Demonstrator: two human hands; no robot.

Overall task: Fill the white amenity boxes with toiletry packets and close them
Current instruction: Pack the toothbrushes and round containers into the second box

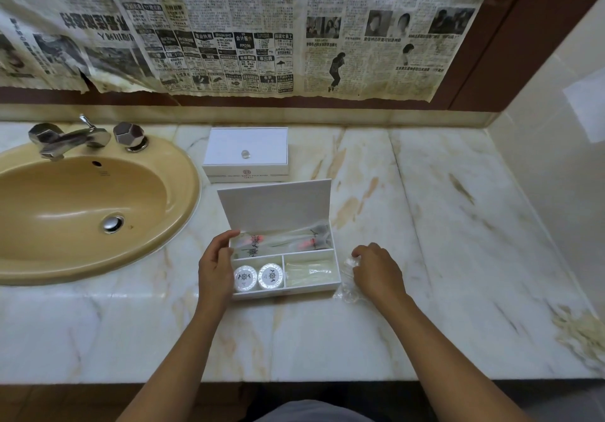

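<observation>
Marble, cream with tan veins, forms the countertop [425,225] where an open white amenity box [284,259] sits, its lid [275,204] standing up at the back. Clear toiletry packets [281,240] fill the long rear compartment; two round white soaps [258,277] lie side by side at front left, and pale packets [311,271] at front right. The left hand [216,264] holds the box's left wall — thumb on the rim, fingers curled around the side. The right hand [376,271] rests just right of the box, fingers curled on a crinkled clear plastic packet [347,286]. Behind, a closed second box [245,155] sits near the tan sink [82,212].
</observation>
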